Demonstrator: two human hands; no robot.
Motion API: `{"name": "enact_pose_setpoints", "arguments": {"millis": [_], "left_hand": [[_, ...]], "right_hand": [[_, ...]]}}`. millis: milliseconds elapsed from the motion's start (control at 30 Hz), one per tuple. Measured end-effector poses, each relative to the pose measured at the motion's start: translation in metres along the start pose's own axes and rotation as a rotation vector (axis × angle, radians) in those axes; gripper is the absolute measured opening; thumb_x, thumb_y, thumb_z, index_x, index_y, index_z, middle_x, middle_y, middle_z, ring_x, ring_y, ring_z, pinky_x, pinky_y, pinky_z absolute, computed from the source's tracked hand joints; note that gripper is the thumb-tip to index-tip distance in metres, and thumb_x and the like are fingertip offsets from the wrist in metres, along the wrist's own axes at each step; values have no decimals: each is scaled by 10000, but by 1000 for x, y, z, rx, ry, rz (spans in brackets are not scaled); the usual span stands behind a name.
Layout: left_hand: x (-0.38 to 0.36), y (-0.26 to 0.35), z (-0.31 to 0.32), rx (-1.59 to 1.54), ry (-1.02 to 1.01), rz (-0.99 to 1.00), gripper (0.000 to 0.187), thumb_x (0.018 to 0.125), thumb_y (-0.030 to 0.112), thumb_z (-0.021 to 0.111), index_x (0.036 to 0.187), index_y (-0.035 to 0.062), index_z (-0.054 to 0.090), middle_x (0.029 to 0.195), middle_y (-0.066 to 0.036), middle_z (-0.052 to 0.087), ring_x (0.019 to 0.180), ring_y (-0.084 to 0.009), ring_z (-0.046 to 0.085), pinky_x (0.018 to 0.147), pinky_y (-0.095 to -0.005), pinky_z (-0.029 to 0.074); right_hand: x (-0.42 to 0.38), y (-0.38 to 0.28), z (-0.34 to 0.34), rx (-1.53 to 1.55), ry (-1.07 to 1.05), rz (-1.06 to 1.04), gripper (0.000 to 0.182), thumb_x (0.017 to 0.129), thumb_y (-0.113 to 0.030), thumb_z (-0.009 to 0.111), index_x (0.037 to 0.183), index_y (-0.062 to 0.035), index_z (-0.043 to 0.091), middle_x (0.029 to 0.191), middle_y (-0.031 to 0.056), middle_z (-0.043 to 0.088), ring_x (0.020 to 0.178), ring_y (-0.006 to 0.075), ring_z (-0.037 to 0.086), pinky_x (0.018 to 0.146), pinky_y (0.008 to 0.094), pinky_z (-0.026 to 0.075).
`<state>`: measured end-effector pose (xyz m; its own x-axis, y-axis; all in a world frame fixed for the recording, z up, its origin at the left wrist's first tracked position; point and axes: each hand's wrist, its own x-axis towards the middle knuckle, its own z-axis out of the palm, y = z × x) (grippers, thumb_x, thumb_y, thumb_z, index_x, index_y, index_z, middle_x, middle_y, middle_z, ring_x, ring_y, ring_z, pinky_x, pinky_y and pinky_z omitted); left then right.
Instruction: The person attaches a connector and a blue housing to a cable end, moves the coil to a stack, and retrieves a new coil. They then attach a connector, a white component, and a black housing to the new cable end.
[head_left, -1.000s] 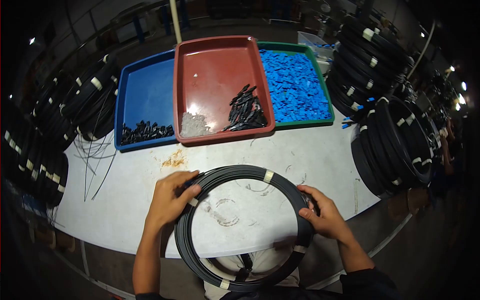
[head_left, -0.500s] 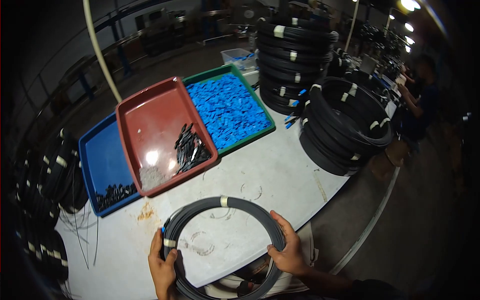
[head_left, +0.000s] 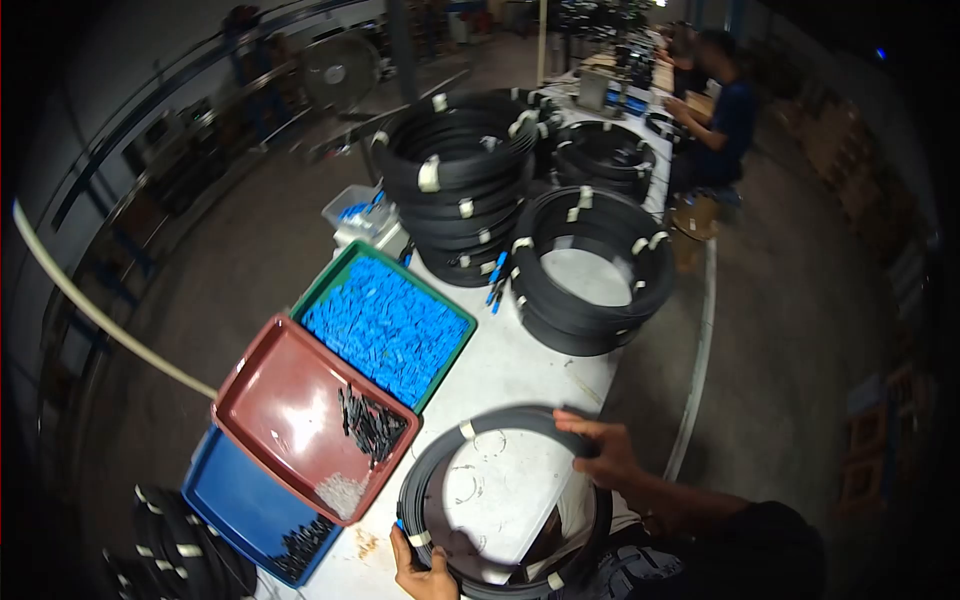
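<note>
A black cable coil point(head_left: 432, 462) with pale tape bands is held tilted over the near table edge. My left hand point(head_left: 425, 570) grips its lower left side, thumb inside the ring, beside a small blue tip. On the upper right of the coil, my right hand point(head_left: 603, 447) is closed round the cable, with the fingers across the top. Through the ring show the white tabletop and my clothing.
Left of the coil lie a red tray point(head_left: 262, 375) with black and clear parts, a blue tray point(head_left: 235, 490) and a green tray point(head_left: 452, 372) of blue pieces. Coil stacks point(head_left: 460, 190) point(head_left: 590, 325) stand beyond. A person point(head_left: 728, 115) sits at the far right.
The view has swung to the right, so the trays and stacks appear further left. The coil remains in both hands, and my right hand now sits higher on the ring.
</note>
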<state>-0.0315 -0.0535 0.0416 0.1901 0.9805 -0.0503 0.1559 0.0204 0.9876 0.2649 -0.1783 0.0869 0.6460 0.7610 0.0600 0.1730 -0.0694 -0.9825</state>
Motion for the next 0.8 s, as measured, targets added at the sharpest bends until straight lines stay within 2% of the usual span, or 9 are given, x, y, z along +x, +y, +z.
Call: {"name": "enact_pose_setpoints", "arguments": {"millis": [33, 100, 167, 200, 233, 267, 400, 567, 800], "left_hand": [[18, 54, 8, 36, -6, 23, 777, 708, -129, 623, 1464, -113, 446, 1464, -222, 533, 1335, -257, 524, 1139, -358, 359], [52, 102, 16, 121, -72, 107, 787, 695, -166, 591, 1466, -111, 446, 1413, -208, 577, 1262, -233, 570, 1097, -340, 399], [86, 153, 30, 89, -137, 92, 777, 681, -113, 586, 1449, -104, 470, 1491, -268, 501, 1413, -320, 458, 1189, -384, 287], [104, 181, 39, 119, -164, 106, 771, 690, -126, 583, 1451, -101, 468, 1493, -266, 500, 1407, -313, 467, 1180, -380, 305], [121, 213, 52, -7, -206, 63, 756, 706, -130, 584, 1453, -97, 472, 1455, -247, 542, 1329, -278, 536, 1146, -365, 350], [141, 226, 66, 29, -178, 175, 772, 710, -151, 593, 1470, -70, 477, 1154, -121, 688, 1032, -180, 630, 953, -301, 486], [211, 308, 133, -51, -201, 254, 733, 752, -106, 610, 1472, -33, 497, 1138, -106, 690, 935, -142, 627, 869, -260, 508], [331, 344, 215, -70, -235, 332, 736, 741, -117, 641, 1460, -63, 492, 1358, -174, 631, 1133, -193, 633, 985, -286, 472], [434, 354, 305, -207, -294, 178, 771, 702, -189, 623, 1454, -87, 483, 1325, -190, 647, 1034, -203, 676, 908, -286, 529]], "right_hand": [[7, -21, -5, -15, 37, -9, 637, 632, 151, 603, 1257, 48, 666, 1425, 188, 597, 1349, 236, 542, 1135, 311, 409], [27, -70, -17, 13, 113, 11, 641, 631, 155, 590, 1259, 54, 662, 1423, 199, 595, 1340, 235, 552, 1122, 294, 419], [55, -101, -29, 99, 183, -51, 640, 633, 180, 576, 1259, 71, 655, 1434, 223, 576, 1349, 234, 539, 1126, 288, 415], [72, -121, -36, 149, 215, -60, 638, 632, 186, 572, 1256, 79, 652, 1437, 228, 571, 1356, 243, 533, 1134, 295, 408], [90, -139, -43, 201, 245, -72, 636, 631, 193, 568, 1253, 88, 649, 1439, 233, 566, 1362, 252, 527, 1142, 301, 401], [111, -155, -52, 194, 257, -117, 627, 636, 189, 567, 1252, 97, 643, 1435, 239, 566, 1364, 260, 527, 1150, 309, 394], [212, -195, -93, 97, 297, -316, 619, 656, 181, 572, 1270, 116, 616, 1421, 240, 576, 1342, 262, 550, 1140, 327, 412], [344, -226, -119, 301, 333, -234, 667, 645, 252, 565, 1291, 98, 618, 1432, 186, 585, 1303, 223, 582, 1043, 281, 486], [470, -204, -134, 227, 371, -210, 676, 623, 197, 590, 1288, 86, 640, 1392, 198, 618, 1277, 231, 602, 996, 274, 501]]}}
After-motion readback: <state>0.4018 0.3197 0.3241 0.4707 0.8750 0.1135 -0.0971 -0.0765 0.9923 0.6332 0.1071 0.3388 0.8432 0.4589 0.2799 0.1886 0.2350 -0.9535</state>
